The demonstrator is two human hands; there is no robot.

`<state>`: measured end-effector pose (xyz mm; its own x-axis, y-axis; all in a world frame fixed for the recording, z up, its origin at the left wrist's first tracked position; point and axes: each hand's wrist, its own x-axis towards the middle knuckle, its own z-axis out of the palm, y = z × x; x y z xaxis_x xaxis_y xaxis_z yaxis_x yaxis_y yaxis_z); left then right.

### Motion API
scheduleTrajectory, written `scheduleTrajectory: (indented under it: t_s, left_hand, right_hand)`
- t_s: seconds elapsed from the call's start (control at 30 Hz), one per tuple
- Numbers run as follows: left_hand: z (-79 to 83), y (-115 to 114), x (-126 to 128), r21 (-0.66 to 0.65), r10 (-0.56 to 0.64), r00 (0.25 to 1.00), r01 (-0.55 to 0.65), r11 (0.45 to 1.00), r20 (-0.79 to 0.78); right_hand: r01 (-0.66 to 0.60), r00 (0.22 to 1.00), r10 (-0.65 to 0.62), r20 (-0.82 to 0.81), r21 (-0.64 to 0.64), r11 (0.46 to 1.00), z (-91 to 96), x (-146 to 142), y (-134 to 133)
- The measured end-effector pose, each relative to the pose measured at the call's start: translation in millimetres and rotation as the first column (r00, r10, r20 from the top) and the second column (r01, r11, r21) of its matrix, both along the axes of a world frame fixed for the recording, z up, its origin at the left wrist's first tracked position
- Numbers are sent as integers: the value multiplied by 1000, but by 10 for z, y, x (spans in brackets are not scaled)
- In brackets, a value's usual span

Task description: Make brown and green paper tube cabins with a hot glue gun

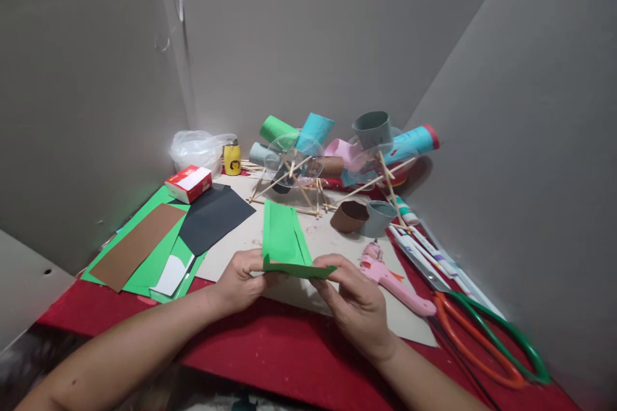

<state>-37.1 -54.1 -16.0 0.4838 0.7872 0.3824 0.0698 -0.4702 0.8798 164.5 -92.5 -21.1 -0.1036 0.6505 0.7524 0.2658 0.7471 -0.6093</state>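
Between my two hands is a piece of green paper (282,237), held above the front of the table with a folded strip along its near edge. My left hand (245,279) pinches its left corner between thumb and fingers. At the right end, my right hand (354,302) grips the folded part the same way. A pink glue gun (393,286) lies just right of my right hand. Beyond the paper stand a brown paper ring (349,217) and a grey paper ring (379,218), side by side.
Stick frames with clear discs (293,160) and coloured paper tubes stand at the back. Large scissors (477,327) and markers (446,263) lie right. Green, brown and black sheets (214,218) lie left, with a red box (188,183) and a yellow lion-print container (232,158) behind.
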Motion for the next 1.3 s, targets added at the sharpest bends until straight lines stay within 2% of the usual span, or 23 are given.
scheduleTrajectory:
  t_s: [0.17, 0.27, 0.33, 0.4, 0.47, 0.53, 0.6, 0.7, 0.8, 0.97, 1.07, 1.13, 1.3]
  left_hand:
    - [-7, -63, -17, 99, 49, 999, -50, 994, 16]
    - [-16, -74, -18, 151, 64, 994, -77, 986, 88]
    - [-21, -69, -14, 215, 57, 988, -88, 973, 145]
    - [-25, -63, -12, 263, 8, 985, -54, 963, 170]
    - [-25, -61, -11, 271, -53, 987, 11, 962, 149]
    - [-23, -63, -11, 261, -104, 990, 76, 962, 97]
    - [-21, -67, -6, 254, -134, 990, 117, 960, 51]
    - [-21, -73, 11, 251, -137, 990, 122, 960, 45]
    - [-21, -76, 29, 210, -94, 995, 83, 974, 43]
    - [-8, -68, 24, 61, -80, 996, 77, 995, 50]
    - [7, -56, 16, -28, -83, 994, 85, 996, 69]
    - [20, -51, 15, -94, -83, 994, 90, 991, 74]
    - [40, -46, 15, -213, -79, 995, 90, 973, 59]
  right_hand:
    - [-35, 999, 35, 7, 39, 999, -45, 5, -41]
    - [-4, 997, 7, -70, 34, 999, -77, 32, -59]
    - [16, 982, -28, -187, -64, 998, -79, 52, -51]
    - [-38, 958, -34, -286, -245, 969, -67, 65, -21]
    - [-137, 943, -17, -333, -433, 891, -49, 67, 18]
    - [-187, 941, -19, -338, -567, 802, -29, 54, 44]
    - [-164, 949, -51, -311, -627, 762, -10, 29, 42]
    - [-69, 968, -91, -234, -595, 801, 6, -13, 6]
    - [-48, 974, -92, -209, -581, 813, 6, -30, -20]
    - [-185, 940, -55, -336, -638, 748, 39, -13, 1]
    - [-314, 913, 21, -407, -669, 673, 78, -21, 20]
    - [-353, 904, 48, -424, -680, 643, 83, -39, 31]
    - [-299, 899, -34, -437, -669, 681, 17, -74, 46]
